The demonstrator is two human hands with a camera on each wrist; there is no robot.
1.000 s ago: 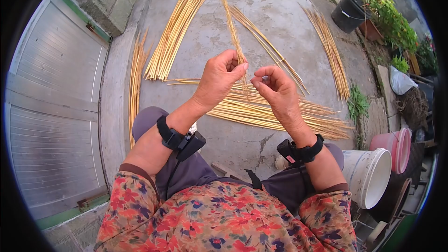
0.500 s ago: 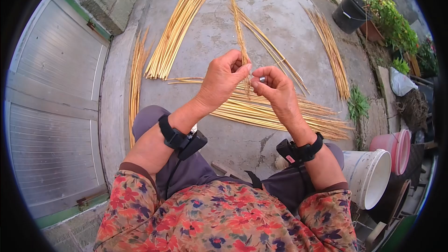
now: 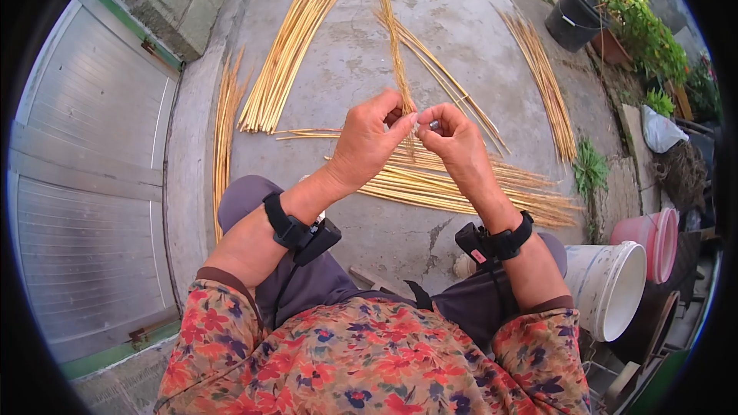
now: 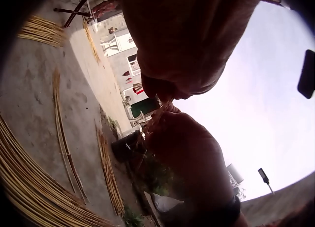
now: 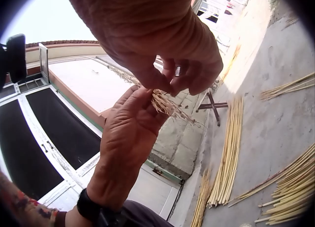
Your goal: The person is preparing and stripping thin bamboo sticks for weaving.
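Note:
In the head view the left hand [image 3: 367,142] pinches the thin, branching end of a long dry stalk [image 3: 397,54], which runs up and away past the top edge. The right hand [image 3: 460,155], with a metal ring on a finger, has its thumb and fingertips at the same wispy end, close beside the left fingertips. In the right wrist view the wisps [image 5: 170,107] stick out from the left hand [image 5: 129,133], just under the right hand's [image 5: 157,44] curled fingers. The left wrist view shows both hands dark against the sky, their fingertips meeting.
Bundles of stalks lie on the concrete: one at upper left [image 3: 296,50], one at far left [image 3: 225,138], one across the front [image 3: 430,187], one at right [image 3: 542,81]. A few stalks [image 3: 453,92] lie mid-floor. Buckets, white [image 3: 615,292] and pink [image 3: 653,242], stand at right.
The right hand has come in to the left fingertips, closing the small gap between them. The left hand and the stalk's wispy end have shifted slightly right.

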